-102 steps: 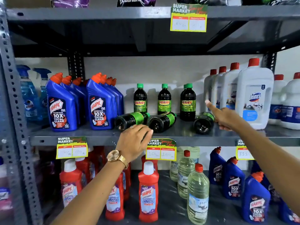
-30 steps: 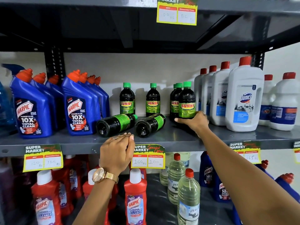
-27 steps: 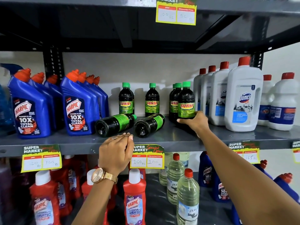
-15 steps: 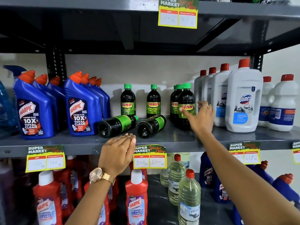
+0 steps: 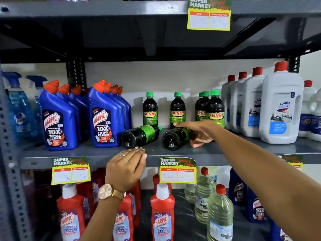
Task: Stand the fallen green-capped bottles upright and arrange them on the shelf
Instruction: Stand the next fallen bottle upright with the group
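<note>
Two dark green-capped Sunny bottles lie on their sides on the grey middle shelf (image 5: pixel 97 150), bases toward me: the left fallen bottle (image 5: pixel 139 136) and the right fallen bottle (image 5: pixel 175 139). Several more stand upright behind, one at the back left (image 5: pixel 150 109), one in the middle (image 5: pixel 177 110), and a tight group on the right (image 5: pixel 214 108). My right hand (image 5: pixel 199 131) reaches over the right fallen bottle, fingers spread across its top and thumb beside it, not closed around it. My left hand (image 5: pixel 126 169), with a watch, rests flat on the shelf's front edge, holding nothing.
Blue Harpic bottles (image 5: pixel 104 117) stand to the left of the fallen pair, white Domex jugs (image 5: pixel 281 108) to the right. Price tags (image 5: pixel 178 170) hang from the shelf edge. Red Harpic bottles (image 5: pixel 162 213) and clear bottles (image 5: pixel 219 214) fill the shelf below.
My right hand left the upright bottle group on the right and moved left and down onto the right fallen bottle. That group now holds one more standing bottle than 3.4 seconds ago.
</note>
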The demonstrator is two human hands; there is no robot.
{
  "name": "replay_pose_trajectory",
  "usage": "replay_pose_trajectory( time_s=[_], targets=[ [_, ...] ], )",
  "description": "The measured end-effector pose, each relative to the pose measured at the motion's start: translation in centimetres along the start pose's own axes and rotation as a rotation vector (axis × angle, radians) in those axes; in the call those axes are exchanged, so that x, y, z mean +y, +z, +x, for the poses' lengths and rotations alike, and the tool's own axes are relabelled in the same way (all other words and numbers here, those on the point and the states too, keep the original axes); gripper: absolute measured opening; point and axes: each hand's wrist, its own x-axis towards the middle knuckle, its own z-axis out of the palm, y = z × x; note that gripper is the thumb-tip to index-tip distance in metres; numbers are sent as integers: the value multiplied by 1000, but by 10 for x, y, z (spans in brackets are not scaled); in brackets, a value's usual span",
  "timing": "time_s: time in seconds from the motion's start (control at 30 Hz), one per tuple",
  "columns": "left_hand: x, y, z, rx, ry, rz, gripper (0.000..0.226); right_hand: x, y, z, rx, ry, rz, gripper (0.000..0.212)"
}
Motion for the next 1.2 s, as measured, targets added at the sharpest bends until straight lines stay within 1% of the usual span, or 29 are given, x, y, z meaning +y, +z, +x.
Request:
replay_pose_trajectory(
  time_s=[0.1, 0.17, 0.23, 0.3, 0.37, 0.4, 0.43, 0.47, 0.5, 0.53, 0.6, 0.7, 0.77, 0.8, 0.9, 0.93, 1.0, 1.1, 1.17, 1.2],
  targets=[
    [0, 1, -2, 16, -4, -24, 30, -1, 7, 14, -42, -43, 170, 71],
    [1, 1, -2, 20, -31, -46, 28, 5, 19, 21, 2, -119, 371, 60],
    [4, 2, -3, 27, -69, -59, 25, 14, 30, 28, 121, -226, 576, 62],
    [8, 2, -3, 34, -100, -73, 23, 21, 37, 29, 334, -333, 665, 63],
    [10, 3, -4, 44, -128, -83, 22, 24, 35, 27, 559, -483, 657, 51],
    [11, 4, -4, 51, -140, -85, 22, 24, 33, 26, 641, -577, 636, 46],
    [11, 4, -4, 58, -149, -87, 22, 24, 33, 24, 699, -659, 595, 45],
    [12, 5, -4, 64, -155, -88, 22, 23, 33, 22, 742, -712, 527, 50],
    [12, 5, -4, 69, -158, -88, 22, 22, 35, 23, 780, -732, 434, 60],
    [12, 6, -4, 74, -156, -86, 21, 21, 37, 23, 817, -733, 343, 70],
    [12, 7, -4, 81, -152, -88, 21, 18, 42, 26, 868, -717, 237, 80],
    [12, 7, -5, 87, -163, -93, 21, 13, 45, 26, 877, -713, 211, 86],
    [12, 8, -5, 93, -178, -89, 20, 13, 45, 28, 841, -704, 239, 82],
    [12, 8, -5, 95, -185, -88, 19, 14, 45, 28, 783, -700, 273, 77],
    [15, 10, -5, 104, -203, -93, 20, 18, 43, 35, 497, -665, 418, 56],
    [15, 10, -6, 105, -210, -97, 20, 20, 43, 37, 450, -666, 438, 54],
    [16, 11, -6, 104, -221, -104, 20, 21, 43, 38, 481, -678, 394, 59],
    [16, 11, -5, 101, -226, -105, 20, 18, 44, 38, 609, -664, 287, 84],
    [17, 10, -5, 91, -234, -103, 21, 15, 45, 38, 609, -618, 256, 85],
    [18, 10, -5, 85, -238, -106, 22, 15, 46, 39, 564, -593, 261, 81]
  ],
)
